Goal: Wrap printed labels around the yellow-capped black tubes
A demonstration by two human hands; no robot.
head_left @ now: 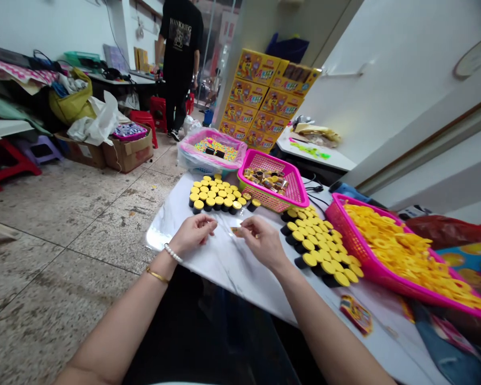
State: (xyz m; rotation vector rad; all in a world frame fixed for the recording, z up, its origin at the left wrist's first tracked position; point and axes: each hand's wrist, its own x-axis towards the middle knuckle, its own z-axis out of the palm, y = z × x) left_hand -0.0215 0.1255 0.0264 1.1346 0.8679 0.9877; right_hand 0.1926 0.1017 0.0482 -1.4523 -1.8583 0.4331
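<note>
from where i stand, the small printed piece (236, 231) sits over the near part of the white bench (220, 256), in the gap between the two hands. the right hand (262, 241) has it pinched between thumb and fingertips, so that hand is the nearer one, touching it. the left hand (197, 233) is apart from it, over to the left and about level with it, fingers curled inward and thumb close to the fingertips; i cannot tell whether anything is held in there.

what shows of the piece pokes out leftward from the right fingertips, its free end toward the left hand. its long axis seems to run left to right, across the gap, though the fingers cover the rest and i cannot be sure of its full shape.

just beyond the hands, on the far side, stand black cylinders with yellow caps (215, 191), mostly upright and packed close. a second group of yellow-capped cylinders (323, 240) stands right of the right hand. farther off is a pink basket (299, 187) of brown and yellow pieces (266, 179). near the right forearm lies a printed bundle (356, 314), well apart from both hands.
</note>
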